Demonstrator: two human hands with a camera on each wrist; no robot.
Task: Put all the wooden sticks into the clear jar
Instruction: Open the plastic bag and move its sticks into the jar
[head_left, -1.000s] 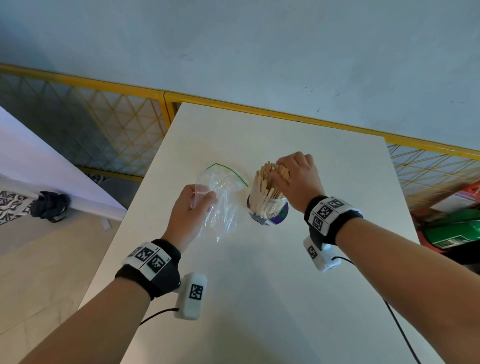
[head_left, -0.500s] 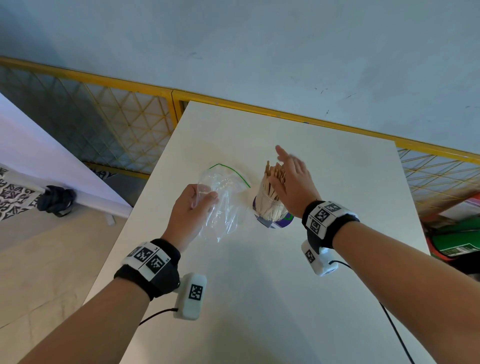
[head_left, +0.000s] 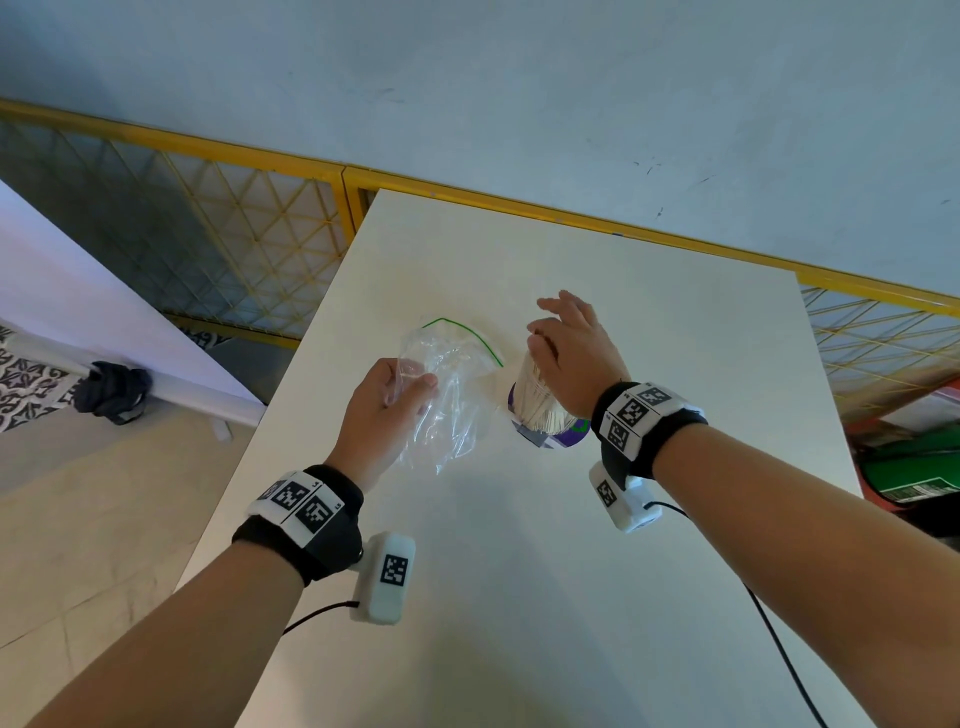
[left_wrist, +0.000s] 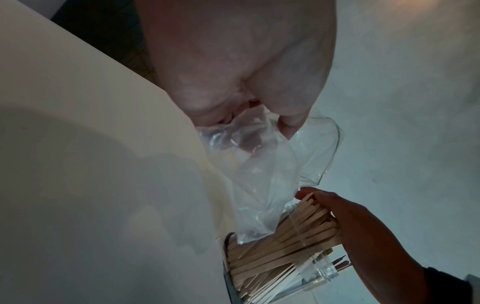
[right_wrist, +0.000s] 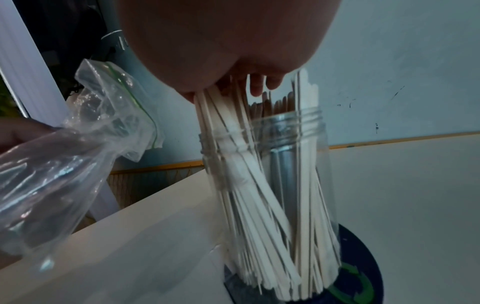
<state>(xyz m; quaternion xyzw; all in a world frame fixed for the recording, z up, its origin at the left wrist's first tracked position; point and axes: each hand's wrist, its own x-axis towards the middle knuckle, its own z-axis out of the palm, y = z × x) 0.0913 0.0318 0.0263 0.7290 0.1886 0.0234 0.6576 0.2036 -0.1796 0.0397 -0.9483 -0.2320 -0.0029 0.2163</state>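
A clear jar (head_left: 537, 415) stands upright on the white table (head_left: 519, 571), packed with several thin wooden sticks (head_left: 535, 387) whose tops stick out above the rim. My right hand (head_left: 556, 332) hovers over the jar mouth with fingers spread, touching the stick tops. In the right wrist view the sticks (right_wrist: 259, 195) lean inside the jar (right_wrist: 311, 133) under my fingers. Just left of the jar, my left hand (head_left: 410, 387) pinches an empty clear zip bag (head_left: 452, 395) with a green seal strip. The left wrist view shows the bag (left_wrist: 259, 174) hanging against the jar (left_wrist: 311, 273).
The jar rests on a dark blue round disc (head_left: 569, 441) with a green mark (right_wrist: 361, 283). A yellow mesh fence (head_left: 234, 234) runs along the table's far and left sides. The table's left edge (head_left: 291, 374) is close to my left hand. Green items (head_left: 924, 478) lie at right.
My right hand has let go of the stick tops it gripped and spread its fingers above the jar. The left hand still holds the bag in the same place.
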